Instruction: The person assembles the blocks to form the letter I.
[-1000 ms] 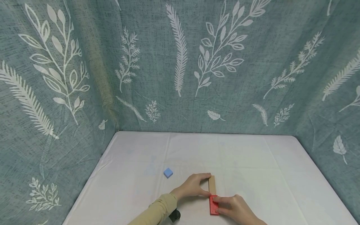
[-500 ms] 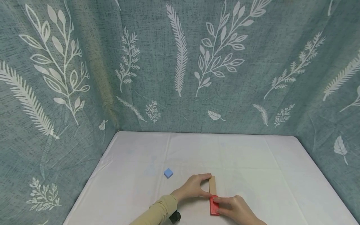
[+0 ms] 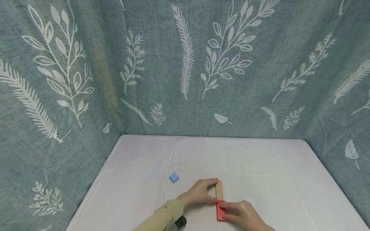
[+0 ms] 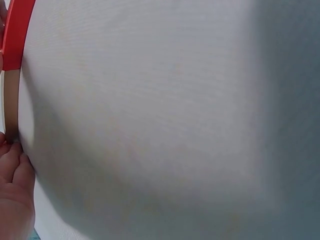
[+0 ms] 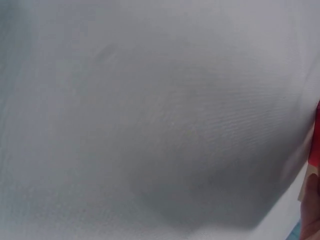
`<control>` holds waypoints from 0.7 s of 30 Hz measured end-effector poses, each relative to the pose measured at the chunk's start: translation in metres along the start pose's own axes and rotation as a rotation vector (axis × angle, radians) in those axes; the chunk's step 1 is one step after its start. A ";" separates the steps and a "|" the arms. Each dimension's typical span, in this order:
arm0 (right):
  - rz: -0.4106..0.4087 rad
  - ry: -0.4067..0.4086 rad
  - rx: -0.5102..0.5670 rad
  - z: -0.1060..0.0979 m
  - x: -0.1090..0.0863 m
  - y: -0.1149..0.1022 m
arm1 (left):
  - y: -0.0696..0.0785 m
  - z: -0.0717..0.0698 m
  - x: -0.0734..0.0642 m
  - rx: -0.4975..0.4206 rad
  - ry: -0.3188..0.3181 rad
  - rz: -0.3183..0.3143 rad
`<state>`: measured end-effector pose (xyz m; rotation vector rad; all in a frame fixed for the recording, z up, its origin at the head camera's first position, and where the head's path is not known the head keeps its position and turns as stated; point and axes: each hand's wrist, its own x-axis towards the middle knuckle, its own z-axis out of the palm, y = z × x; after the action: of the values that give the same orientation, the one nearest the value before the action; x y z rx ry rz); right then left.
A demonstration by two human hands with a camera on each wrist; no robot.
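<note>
A narrow tan block point(image 3: 220, 190), wood-like in colour, lies on the white tablecloth with its near end against a flat red rectangular block point(image 3: 220, 214). My left hand point(image 3: 198, 191) spans the tan block lengthwise, fingertips at its far end and thumb by the seam with the red one. From the right side, my right hand point(image 3: 242, 212) grips the red block, its fingertips over the top and long edge. In the left wrist view the tan block point(image 4: 11, 105) and red block point(image 4: 17, 35) form one line. The right wrist view catches only a sliver of the red block point(image 5: 316, 142).
A small blue square block point(image 3: 174, 177) lies to the left, beyond my left forearm. A black device point(image 3: 181, 221) sits at the left wrist under the beige sleeve point(image 3: 166, 213). Patterned green curtains point(image 3: 162, 64) enclose the white-covered table point(image 3: 260, 166) behind and at the sides.
</note>
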<state>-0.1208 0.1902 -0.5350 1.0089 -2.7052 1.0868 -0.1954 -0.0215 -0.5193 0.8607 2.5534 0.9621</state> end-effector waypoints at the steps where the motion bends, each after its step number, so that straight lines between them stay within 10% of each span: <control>1: 0.005 -0.001 0.003 0.000 0.000 0.000 | 0.000 0.000 0.000 0.006 0.001 0.003; 21: -0.001 0.041 -0.021 0.004 -0.002 0.000 | -0.002 0.000 -0.001 0.002 -0.001 0.010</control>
<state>-0.1185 0.1888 -0.5392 0.9738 -2.6779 1.0640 -0.1956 -0.0229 -0.5202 0.8754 2.5526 0.9617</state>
